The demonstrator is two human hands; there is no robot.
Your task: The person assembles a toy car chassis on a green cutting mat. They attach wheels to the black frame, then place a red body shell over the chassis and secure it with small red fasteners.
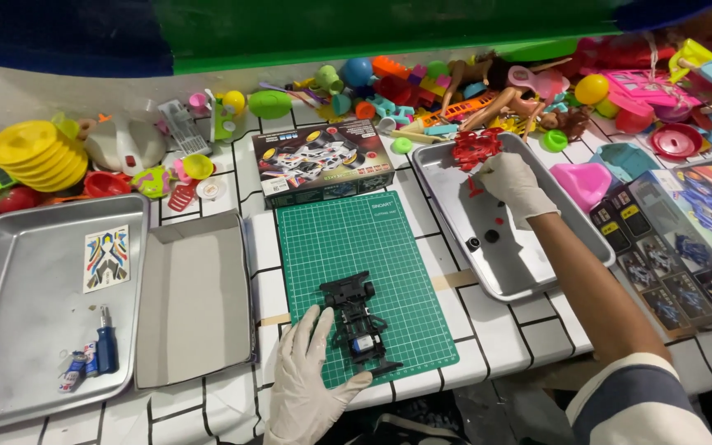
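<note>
A black toy car chassis (358, 320) lies on a green cutting mat (356, 247) at the table's front. My left hand (306, 381), in a white glove, rests beside the chassis and touches its left side with fingers spread. My right hand (511, 183), also gloved, reaches into the right metal tray (521, 272) and is closed on a red plastic parts frame (475, 148) at the tray's far end. Small black and red bits (482, 239) lie loose in that tray.
A kit box (321, 161) stands behind the mat. At left, a metal tray (18, 330) holds a sticker sheet (106, 258), a small blue screwdriver (106, 351) and batteries (76, 367); a grey box lid (194, 297) lies beside it. Many colourful toys crowd the back; boxes at right.
</note>
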